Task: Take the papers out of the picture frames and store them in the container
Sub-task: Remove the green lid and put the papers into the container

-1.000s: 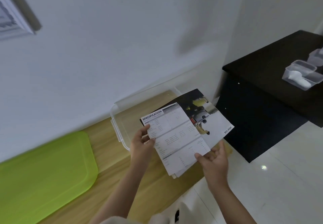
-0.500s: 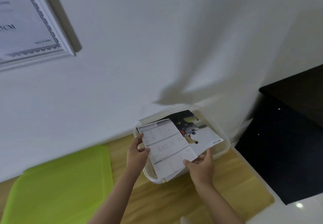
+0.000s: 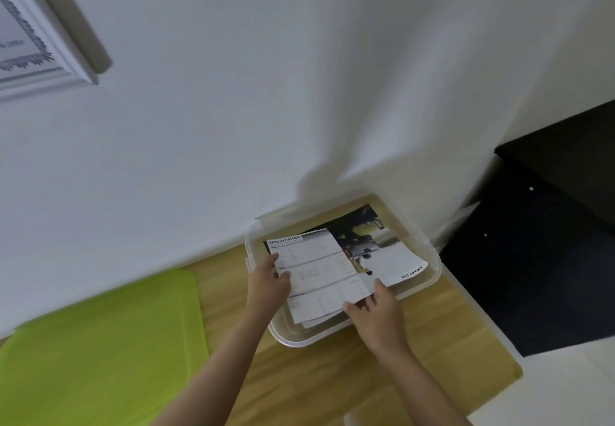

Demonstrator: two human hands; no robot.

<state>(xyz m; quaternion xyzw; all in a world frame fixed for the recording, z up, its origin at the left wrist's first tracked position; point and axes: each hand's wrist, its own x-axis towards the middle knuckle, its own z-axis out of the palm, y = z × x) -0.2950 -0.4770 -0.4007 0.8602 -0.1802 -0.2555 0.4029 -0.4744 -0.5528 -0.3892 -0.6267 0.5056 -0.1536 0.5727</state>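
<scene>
Papers, a printed specification sheet over a glossy car photo page, lie fanned inside the clear container on the wooden surface. Left hand pinches their left edge; right hand grips the near corner.

Two bare forearms enter from about 6 o'clock, no sleeves, watch or rings showing. The left hand lies toward 9 o'clock of the right hand; both are ungloved, with short nails as far as the blur allows.
</scene>
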